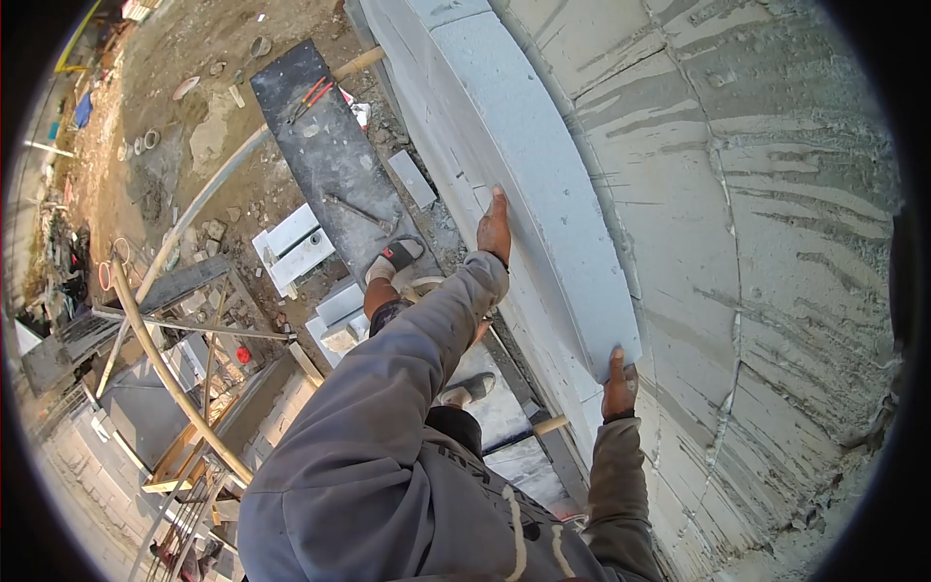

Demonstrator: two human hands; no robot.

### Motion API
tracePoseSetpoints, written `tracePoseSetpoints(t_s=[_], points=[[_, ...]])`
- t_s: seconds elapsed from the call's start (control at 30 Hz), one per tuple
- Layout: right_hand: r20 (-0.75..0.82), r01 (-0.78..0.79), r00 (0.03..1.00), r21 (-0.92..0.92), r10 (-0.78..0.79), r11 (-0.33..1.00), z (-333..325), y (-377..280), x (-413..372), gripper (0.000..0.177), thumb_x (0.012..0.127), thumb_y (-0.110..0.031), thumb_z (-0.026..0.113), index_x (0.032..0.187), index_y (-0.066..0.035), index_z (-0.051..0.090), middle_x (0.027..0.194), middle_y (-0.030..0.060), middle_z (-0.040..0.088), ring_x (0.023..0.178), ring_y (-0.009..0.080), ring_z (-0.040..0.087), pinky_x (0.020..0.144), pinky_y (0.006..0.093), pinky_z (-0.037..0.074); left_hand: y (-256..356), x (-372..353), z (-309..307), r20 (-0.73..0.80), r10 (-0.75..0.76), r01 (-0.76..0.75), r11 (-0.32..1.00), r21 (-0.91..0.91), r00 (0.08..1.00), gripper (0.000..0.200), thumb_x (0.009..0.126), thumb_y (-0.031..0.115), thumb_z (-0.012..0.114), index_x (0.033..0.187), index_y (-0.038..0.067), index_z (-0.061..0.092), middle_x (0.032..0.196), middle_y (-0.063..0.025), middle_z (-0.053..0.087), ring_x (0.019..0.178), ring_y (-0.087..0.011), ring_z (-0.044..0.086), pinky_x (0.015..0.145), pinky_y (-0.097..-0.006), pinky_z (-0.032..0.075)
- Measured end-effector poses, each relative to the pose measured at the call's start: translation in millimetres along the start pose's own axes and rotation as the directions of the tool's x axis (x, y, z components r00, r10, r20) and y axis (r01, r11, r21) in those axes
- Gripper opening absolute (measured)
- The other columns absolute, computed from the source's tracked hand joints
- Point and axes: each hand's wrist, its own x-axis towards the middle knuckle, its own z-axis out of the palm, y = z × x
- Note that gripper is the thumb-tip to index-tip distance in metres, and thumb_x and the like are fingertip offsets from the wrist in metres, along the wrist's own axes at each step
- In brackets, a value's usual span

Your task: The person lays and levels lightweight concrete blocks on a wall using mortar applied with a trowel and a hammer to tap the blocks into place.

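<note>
A long pale blue-grey block [558, 145] lies along the top of a wall of similar blocks, beside a mortar-smeared surface [776, 242]. My left hand [495, 231] is against the block's near long side, thumb pointing up and its other fingers mostly hidden. At the block's lower end, my right hand [619, 390] grips the corner with the thumb on the face. Grey sleeves cover both arms.
Left of the wall, a dark plank [339, 155] carries red-handled pliers [312, 97] and a hammer [361, 213]. Sandalled feet [396, 260] stand on the platform. Nearby are white blocks [294, 250], a bamboo pole [175, 364] and rubble below.
</note>
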Motion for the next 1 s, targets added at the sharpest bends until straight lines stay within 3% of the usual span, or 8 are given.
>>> tracePoseSetpoints(t_s=[0.07, 0.17, 0.27, 0.33, 0.47, 0.67, 0.87, 1.0], points=[[0.015, 0.051, 0.999, 0.03, -0.051, 0.998, 0, -8, -1, 0.059, 0.085, -0.042, 0.058, 0.121, 0.002, 0.044, 0.111, 0.0124, 0.054, 0.097, 0.0186, 0.052, 0.083, 0.0322, 0.043, -1, 1, 0, -0.014, -0.017, 0.017, 0.999, 0.045, 1.0, 0.083, 0.085, 0.067, 0.025, 0.13, -0.002, 0.04, 0.127, -0.0243, 0.045, 0.119, -0.0338, 0.042, 0.1, -0.0346, 0.03], [0.056, -0.087, 0.995, 0.01, 0.086, 0.996, 0, -16, -7, 0.058, 0.084, -0.043, 0.059, 0.119, 0.001, 0.046, 0.108, 0.0113, 0.055, 0.094, 0.0178, 0.052, 0.08, 0.0315, 0.043, -4, 1, 1, -0.051, -0.064, 0.067, 0.995, 0.076, 0.997, 0.085, 0.084, 0.068, 0.025, 0.129, -0.003, 0.041, 0.125, -0.0246, 0.047, 0.117, -0.035, 0.044, 0.1, -0.0348, 0.031], [-0.046, 0.093, 0.995, 0.027, -0.091, 0.995, 9, -28, -9, 0.065, 0.083, -0.05, 0.057, 0.118, 0.004, 0.047, 0.106, 0.0111, 0.057, 0.091, 0.0159, 0.053, 0.076, 0.0282, 0.043, 11, -5, 1, -0.052, -0.05, 0.055, 0.995, 0.084, 0.997, 0.083, 0.085, 0.067, 0.028, 0.128, -0.002, 0.043, 0.126, -0.0241, 0.047, 0.118, -0.0352, 0.043, 0.1, -0.0349, 0.031], [0.087, -0.063, 0.994, 0.018, 0.061, 0.998, -1, -21, -6, 0.064, 0.083, -0.049, 0.058, 0.12, 0.002, 0.046, 0.11, 0.0102, 0.056, 0.095, 0.0167, 0.053, 0.08, 0.0297, 0.044, 7, -5, 0, -0.051, -0.023, 0.024, 0.999, 0.028, 0.998, 0.08, 0.085, 0.065, 0.031, 0.127, -0.002, 0.044, 0.125, -0.0242, 0.047, 0.118, -0.0349, 0.043, 0.1, -0.0346, 0.031], [0.097, -0.027, 0.995, 0.089, 0.019, 0.996, 2, -19, -7, 0.065, 0.083, -0.048, 0.058, 0.124, 0.0, 0.043, 0.114, 0.0102, 0.053, 0.1, 0.0184, 0.053, 0.084, 0.0316, 0.043, 21, -18, 2, -0.135, -0.022, 0.03, 0.998, 0.063, 0.991, 0.078, 0.086, 0.064, 0.034, 0.126, -0.002, 0.046, 0.124, -0.024, 0.048, 0.12, -0.034, 0.042, 0.1, -0.0342, 0.031], [0.121, -0.054, 0.992, 0.192, 0.031, 0.98, 3, -19, -5, 0.067, 0.083, -0.047, 0.058, 0.127, -0.001, 0.038, 0.12, 0.0102, 0.049, 0.106, 0.0202, 0.051, 0.088, 0.0334, 0.043, 20, -14, -2, -0.053, 0.035, -0.032, 0.997, 0.063, 0.998, 0.077, 0.086, 0.063, 0.035, 0.125, -0.002, 0.047, 0.124, -0.0237, 0.049, 0.12, -0.0328, 0.042, 0.1, -0.0336, 0.031], [0.097, -0.061, 0.994, 0.101, 0.051, 0.993, 2, -24, -7, 0.068, 0.082, -0.048, 0.06, 0.127, 0.0, 0.04, 0.118, 0.0112, 0.051, 0.102, 0.0207, 0.053, 0.084, 0.0342, 0.045, 23, -17, -5, -0.051, 0.017, -0.013, 0.996, 0.088, 0.999, 0.079, 0.085, 0.063, 0.037, 0.126, -0.004, 0.045, 0.126, -0.023, 0.048, 0.121, -0.0314, 0.041, 0.099, -0.0324, 0.031], [0.062, -0.111, 0.992, -0.018, 0.112, 0.994, -5, -13, 4, 0.073, 0.08, -0.05, 0.061, 0.127, 0.001, 0.039, 0.114, 0.0121, 0.052, 0.098, 0.0205, 0.055, 0.081, 0.035, 0.048, 10, -5, -1, -0.145, 0.009, 0.003, 0.997, 0.08, 0.989, 0.091, 0.079, 0.071, 0.037, 0.117, -0.011, 0.049, 0.114, -0.0249, 0.052, 0.11, -0.0322, 0.046, 0.096, -0.0351, 0.034]])
